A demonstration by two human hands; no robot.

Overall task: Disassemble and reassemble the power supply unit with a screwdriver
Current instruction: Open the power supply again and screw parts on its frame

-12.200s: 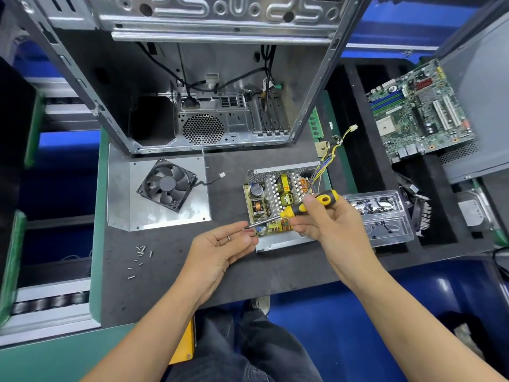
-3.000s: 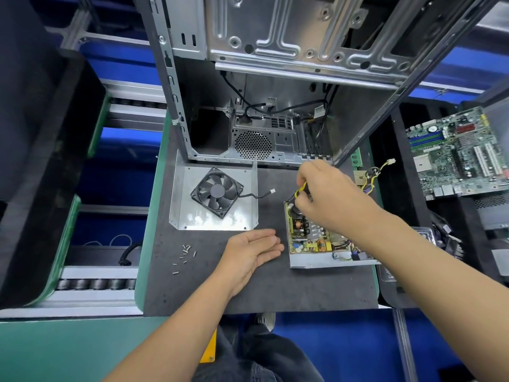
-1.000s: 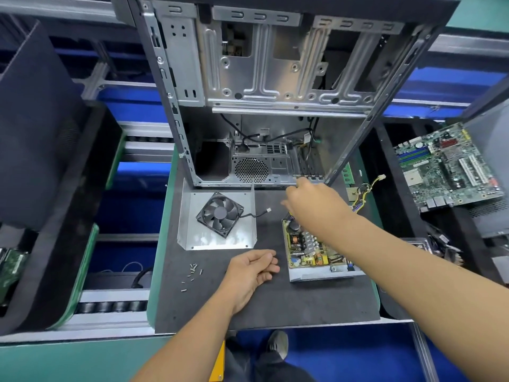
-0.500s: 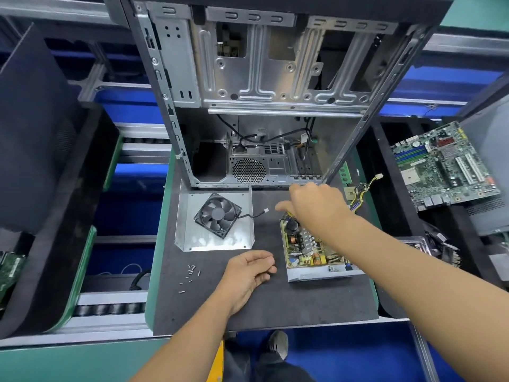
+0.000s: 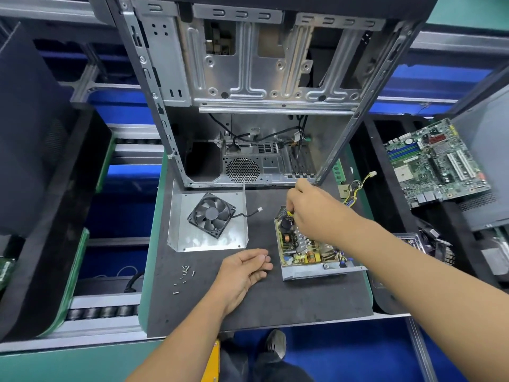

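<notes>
My right hand (image 5: pixel 311 213) has come off the case edge and down onto the power supply unit's (image 5: pixel 308 249) far corner — fingers clenched round the screwdriver (image 5: pixel 289 213), so a board screw comes next — left hand (image 5: pixel 242 271) released beside it.

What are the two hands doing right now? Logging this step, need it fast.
Left hand: open, palm up on the mat, a small screw resting at the fingertips.
Right hand: gripping the screwdriver over the power supply board.
</notes>
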